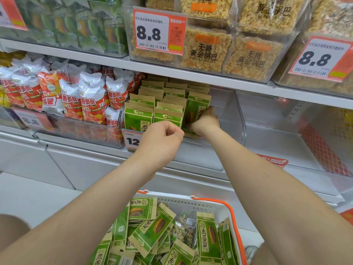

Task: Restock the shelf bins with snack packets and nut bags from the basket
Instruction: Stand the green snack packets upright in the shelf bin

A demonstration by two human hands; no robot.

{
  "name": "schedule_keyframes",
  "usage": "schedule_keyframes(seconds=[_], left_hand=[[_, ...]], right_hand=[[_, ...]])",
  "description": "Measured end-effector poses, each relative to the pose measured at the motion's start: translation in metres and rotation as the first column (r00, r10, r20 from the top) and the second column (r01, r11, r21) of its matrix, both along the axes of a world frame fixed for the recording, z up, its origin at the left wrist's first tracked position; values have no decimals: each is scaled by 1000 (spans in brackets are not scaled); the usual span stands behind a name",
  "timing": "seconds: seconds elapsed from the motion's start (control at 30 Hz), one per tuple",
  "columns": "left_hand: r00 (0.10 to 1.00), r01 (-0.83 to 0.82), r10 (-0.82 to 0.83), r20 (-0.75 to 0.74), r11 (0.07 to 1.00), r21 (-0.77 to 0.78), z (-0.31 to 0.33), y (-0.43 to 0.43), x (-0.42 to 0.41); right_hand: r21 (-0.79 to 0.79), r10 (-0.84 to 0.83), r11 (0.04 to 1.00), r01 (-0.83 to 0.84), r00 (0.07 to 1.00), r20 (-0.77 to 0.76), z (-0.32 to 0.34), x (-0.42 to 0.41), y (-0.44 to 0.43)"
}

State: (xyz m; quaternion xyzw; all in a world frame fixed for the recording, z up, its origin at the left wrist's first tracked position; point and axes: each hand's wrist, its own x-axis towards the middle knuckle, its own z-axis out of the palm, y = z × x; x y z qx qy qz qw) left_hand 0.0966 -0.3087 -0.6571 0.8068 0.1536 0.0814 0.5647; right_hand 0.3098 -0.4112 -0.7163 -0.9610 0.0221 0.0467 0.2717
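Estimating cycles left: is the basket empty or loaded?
Loaded. The basket holds a loose pile of green seed bags lying at all angles, with a clear nut bag among them.

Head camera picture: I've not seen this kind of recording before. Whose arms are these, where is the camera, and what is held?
There is no machine here: a person works with bare hands, and the one picture comes from a camera worn on their head, looking forward and down. The right hand grips a green-and-tan paper seed bag standing at the right end of the rows in a clear plastic shelf bin. The left hand is curled at the bin's front; whether it holds anything cannot be told. Below, a white plastic basket with orange handle holds more seed bags. Red-and-white snack packets fill the shelf bin further left.
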Motion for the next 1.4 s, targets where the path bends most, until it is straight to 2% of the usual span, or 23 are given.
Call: schedule_keyframes(seconds=[0.2,0.37,0.57,0.77,0.87,0.97,1.03,1.1,1.17,1.23,1.3,1.4], left_hand=[[1000,1,-1,8,1000,6,-2,0,1],[1000,7,-8,8,1000,14,-5,-1,3],[1000,25,-24,-15,999,35,-6,0,1],[999,32,-30,-42,998,51,-7,1,-1],[995,61,-56,-77,996,64,-8,2,-2],[986,129,-112,-126,982,137,-12,4,-2],[972,204,-162,-169,942,268,-16,4,-3],[952,286,-201,-232,854,435,-22,5,-3],[929,354,-213,-304,754,553,-32,7,-3],[896,430,-242,-373,688,585,-41,9,-4],[806,580,-315,-501,588,564,-46,10,-8],[574,809,-338,-746,377,451,-55,10,-18]], right_hand=[[130,-86,989,76,993,75,8,3,1],[270,-69,959,81,996,-53,9,2,3],[114,7,993,4,995,-95,14,-2,-4],[135,52,990,-30,985,-165,20,-10,-24],[125,70,991,-54,990,-124,27,-19,-26],[9,136,991,-136,990,-37,36,-34,-26],[-94,205,975,-200,978,46,41,-49,-24],[-174,281,952,-251,943,176,47,-73,-24],[-278,385,912,-301,860,333,54,-100,-24],[-344,514,854,-392,740,434,62,-127,-22],[-371,630,776,-511,663,405,68,-154,-21],[-451,748,639,-624,642,170,58,-188,-25]])
